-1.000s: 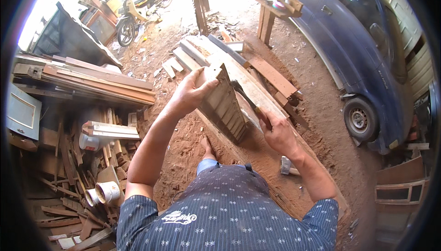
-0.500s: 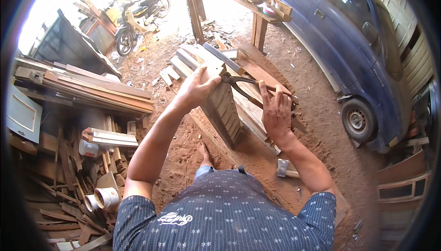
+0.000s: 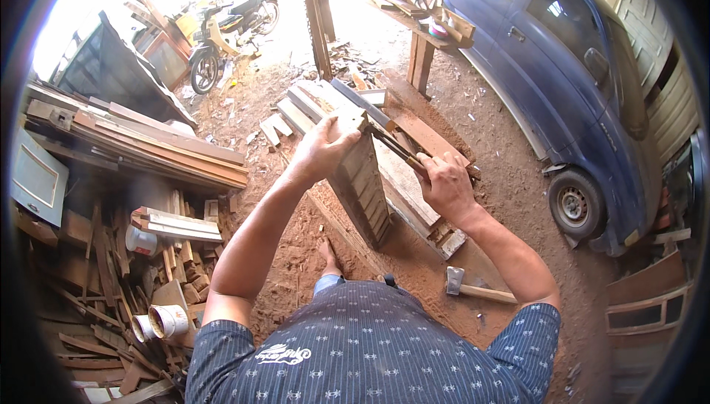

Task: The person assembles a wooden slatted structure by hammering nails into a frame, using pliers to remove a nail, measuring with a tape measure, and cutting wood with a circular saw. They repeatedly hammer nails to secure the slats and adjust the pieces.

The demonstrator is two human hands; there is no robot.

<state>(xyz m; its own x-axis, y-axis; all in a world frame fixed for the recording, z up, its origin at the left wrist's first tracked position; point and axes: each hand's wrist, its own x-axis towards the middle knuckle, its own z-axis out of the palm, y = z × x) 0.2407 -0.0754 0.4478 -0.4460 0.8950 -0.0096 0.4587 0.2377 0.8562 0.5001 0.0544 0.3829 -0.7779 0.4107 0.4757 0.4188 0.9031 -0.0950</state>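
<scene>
Grasping: R hand (image 3: 448,188) wrapped round long-handled dark metal pincers (image 3: 397,151), head at top corner of a weathered grey-brown grooved wooden panel (image 3: 359,193); L hand (image 3: 324,150) clasps same end. Step, as I see it: nipping at that corner, actual bite unclear. Next move prob. calls for firm squeeze, panel braced. Panel rises beside pale sawn planks (image 3: 405,191); wooden-handled grey-headed hammer (image 3: 455,280) lies apart.
</scene>
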